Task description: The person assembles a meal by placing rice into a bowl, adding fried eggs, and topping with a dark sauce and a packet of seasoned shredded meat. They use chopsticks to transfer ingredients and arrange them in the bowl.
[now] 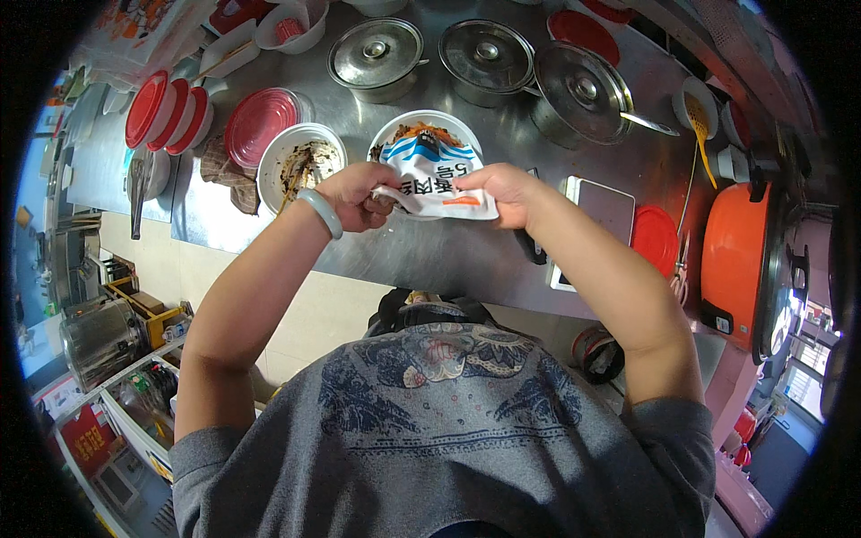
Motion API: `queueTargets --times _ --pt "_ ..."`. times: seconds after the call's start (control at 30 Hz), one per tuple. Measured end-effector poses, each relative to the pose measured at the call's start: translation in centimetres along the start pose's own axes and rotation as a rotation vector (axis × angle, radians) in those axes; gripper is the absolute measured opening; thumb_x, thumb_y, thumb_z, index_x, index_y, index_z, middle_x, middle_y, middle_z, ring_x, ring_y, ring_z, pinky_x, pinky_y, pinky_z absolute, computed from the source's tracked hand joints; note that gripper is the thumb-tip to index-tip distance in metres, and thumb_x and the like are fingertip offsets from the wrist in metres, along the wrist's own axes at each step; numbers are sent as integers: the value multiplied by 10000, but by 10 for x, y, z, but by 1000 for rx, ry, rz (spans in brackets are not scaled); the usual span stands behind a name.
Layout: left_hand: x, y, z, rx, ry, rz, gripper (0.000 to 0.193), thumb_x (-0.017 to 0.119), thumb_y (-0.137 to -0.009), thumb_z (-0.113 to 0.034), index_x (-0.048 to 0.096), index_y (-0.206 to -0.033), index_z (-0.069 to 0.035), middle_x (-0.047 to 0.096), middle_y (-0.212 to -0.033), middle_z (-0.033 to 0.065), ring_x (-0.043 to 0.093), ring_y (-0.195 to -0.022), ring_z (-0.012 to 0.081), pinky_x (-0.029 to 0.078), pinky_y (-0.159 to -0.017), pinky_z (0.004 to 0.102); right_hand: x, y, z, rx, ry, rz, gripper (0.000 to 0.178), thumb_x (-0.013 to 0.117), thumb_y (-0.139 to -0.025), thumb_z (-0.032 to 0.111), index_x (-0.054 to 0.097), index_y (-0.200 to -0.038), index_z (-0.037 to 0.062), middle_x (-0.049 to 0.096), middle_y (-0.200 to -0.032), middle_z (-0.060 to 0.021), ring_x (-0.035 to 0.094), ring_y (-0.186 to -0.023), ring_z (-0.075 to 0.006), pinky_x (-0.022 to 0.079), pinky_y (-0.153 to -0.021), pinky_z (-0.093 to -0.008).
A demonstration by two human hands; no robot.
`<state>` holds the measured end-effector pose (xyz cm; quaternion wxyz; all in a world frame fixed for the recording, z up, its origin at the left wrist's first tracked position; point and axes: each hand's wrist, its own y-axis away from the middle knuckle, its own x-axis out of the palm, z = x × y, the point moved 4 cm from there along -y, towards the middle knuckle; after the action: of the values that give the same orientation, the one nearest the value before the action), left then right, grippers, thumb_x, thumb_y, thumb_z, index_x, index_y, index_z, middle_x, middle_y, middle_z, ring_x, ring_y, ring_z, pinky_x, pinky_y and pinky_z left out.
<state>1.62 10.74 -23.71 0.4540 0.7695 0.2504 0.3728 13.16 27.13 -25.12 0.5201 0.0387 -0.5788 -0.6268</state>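
A white food pouch [429, 170] with blue waves and an orange mark is stretched between my two hands. My left hand [363, 197], below a pale bangle, is closed round its bunched left end. My right hand [508, 192] pinches the pouch's right side between thumb and fingers. Under the pouch stands a white bowl [462, 119] with orange shreds and dark food in it; the pouch hides much of this bowl. Beside it, to the left, a second white bowl [334, 143] is smeared with dark sauce and has a thin utensil leaning in it.
Three lidded steel pots [487, 56] line the back of the steel table [372, 255]. Red lids [269, 125] and a brown cloth [230, 175] lie to the left. At the right are a white flat device [599, 220], a red lid [655, 235] and a big orange cooker [731, 260].
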Motion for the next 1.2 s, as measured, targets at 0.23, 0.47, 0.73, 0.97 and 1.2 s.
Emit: queueTargets --times 0.23,0.47,0.73,0.97,1.2 --pt "-2 -3 -10 104 -91 -49 174 694 -818 -250 609 -897 -120 587 -794 -28 488 -645 59 361 -564 176 2 -3 -14 14 183 -262 226 563 -903 331 623 -890 114 572 -715 -6 525 -534 -107 437 -438 -218" --pt "-7 0 -8 58 -111 -205 20 625 -819 -104 616 -821 -87 528 -635 -48 439 -507 34 342 -449 183 13 1 -14 -48 109 -152 265 535 -915 232 541 -1095 38 642 -995 -117 657 -841 -214 557 -666 -338" --pt "-17 -2 -18 133 -447 -297 214 645 -812 -255 637 -892 -57 616 -714 29 556 -554 121 438 -492 235 15 -9 -19 -51 -154 -91 348 513 -926 283 509 -1151 17 623 -1069 -164 648 -922 -300 567 -741 -458" --pt "-15 -25 -29 256 -861 -332 317 695 -753 -297 638 -850 -1 609 -728 65 556 -556 143 416 -427 279 0 -11 -28 15 -73 -193 248 488 -903 73 493 -1125 -37 608 -1044 -183 650 -898 -277 567 -741 -440" --pt "-11 -24 -37 235 -1087 -413 319 677 -765 -271 659 -903 16 643 -760 69 595 -583 152 460 -464 302 9 -15 -32 -42 15 -218 177 522 -907 128 553 -1024 -2 631 -940 -138 662 -764 -250 572 -671 -458"
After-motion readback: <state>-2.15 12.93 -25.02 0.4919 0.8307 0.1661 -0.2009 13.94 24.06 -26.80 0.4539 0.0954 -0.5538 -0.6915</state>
